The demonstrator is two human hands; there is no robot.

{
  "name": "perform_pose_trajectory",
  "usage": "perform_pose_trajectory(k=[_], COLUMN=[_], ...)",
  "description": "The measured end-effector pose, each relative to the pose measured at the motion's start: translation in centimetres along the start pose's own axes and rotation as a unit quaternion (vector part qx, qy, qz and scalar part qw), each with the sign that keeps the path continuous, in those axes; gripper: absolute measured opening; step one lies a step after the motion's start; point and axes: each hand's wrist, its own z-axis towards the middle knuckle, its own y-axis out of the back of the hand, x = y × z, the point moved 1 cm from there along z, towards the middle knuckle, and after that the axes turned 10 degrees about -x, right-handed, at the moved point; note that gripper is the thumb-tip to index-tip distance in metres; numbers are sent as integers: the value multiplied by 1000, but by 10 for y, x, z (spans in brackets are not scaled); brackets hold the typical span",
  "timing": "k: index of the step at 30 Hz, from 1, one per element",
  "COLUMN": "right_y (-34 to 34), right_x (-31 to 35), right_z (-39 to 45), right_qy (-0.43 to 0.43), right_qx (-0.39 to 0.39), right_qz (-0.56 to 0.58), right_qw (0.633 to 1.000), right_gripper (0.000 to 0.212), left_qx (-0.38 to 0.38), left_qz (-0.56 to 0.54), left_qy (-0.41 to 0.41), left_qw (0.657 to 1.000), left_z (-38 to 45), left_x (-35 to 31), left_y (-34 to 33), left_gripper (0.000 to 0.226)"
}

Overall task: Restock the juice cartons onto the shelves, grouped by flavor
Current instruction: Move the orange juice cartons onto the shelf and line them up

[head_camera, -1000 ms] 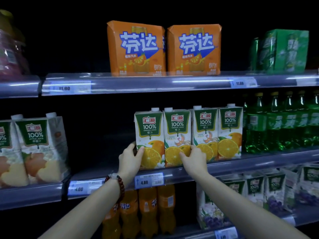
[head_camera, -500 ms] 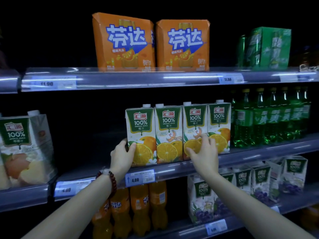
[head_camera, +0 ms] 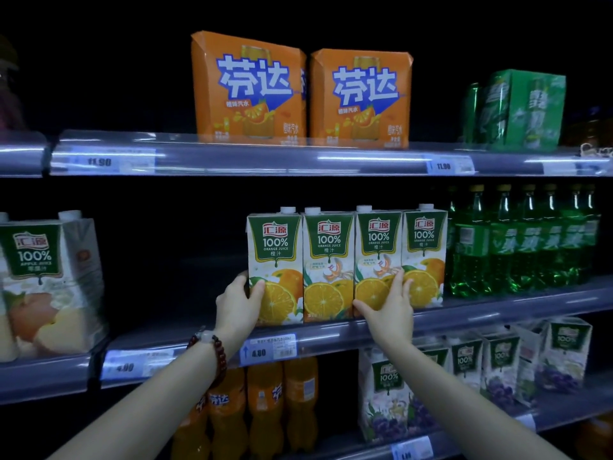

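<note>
The left hand curls around the outer left edge of the leftmost orange juice carton, thumb on its printed face and fingers wrapped behind the side, so it has a partial hold on that carton rather than a full clasp. The right hand lies flat and spread against the front of the third orange carton, fingertips reaching the seam with the fourth orange carton; it presses rather than grasps. The four cartons stand upright, touching side by side, on the middle shelf, just left of the green soda bottles. The step in hand looks like squaring up the orange row, closing it together and lining the faces with the shelf lip. Apple juice cartons stand well apart on the neighbouring shelf to the left, and grape juice cartons sit on the shelf below, so the flavors are already grouped apart. A dark, seemingly empty stretch lies left of the orange row. The next move probably calls for letting go without tipping the end carton, then fetching more stock to fill that stretch; no spare cartons are in view.
</note>
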Motion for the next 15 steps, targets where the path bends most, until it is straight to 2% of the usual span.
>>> perform_pose_trajectory(k=[7,12,15], right_y=[15,34,42], right_x=[-6,-17,-26], right_z=[-3,7,12], right_qy=[21,58,82], right_qx=[27,45,58], right_qz=[-4,8,26], right_qw=[999,997,995], right_gripper=[110,88,77], left_qx=[-10,-145,-176], left_qz=[22,35,45], left_qy=[-2,2,-36], left_qw=[1000,989,983], left_z=[-9,-42,-66], left_x=[-8,-31,-49], left_y=[6,0,-13], left_gripper=[37,39,40])
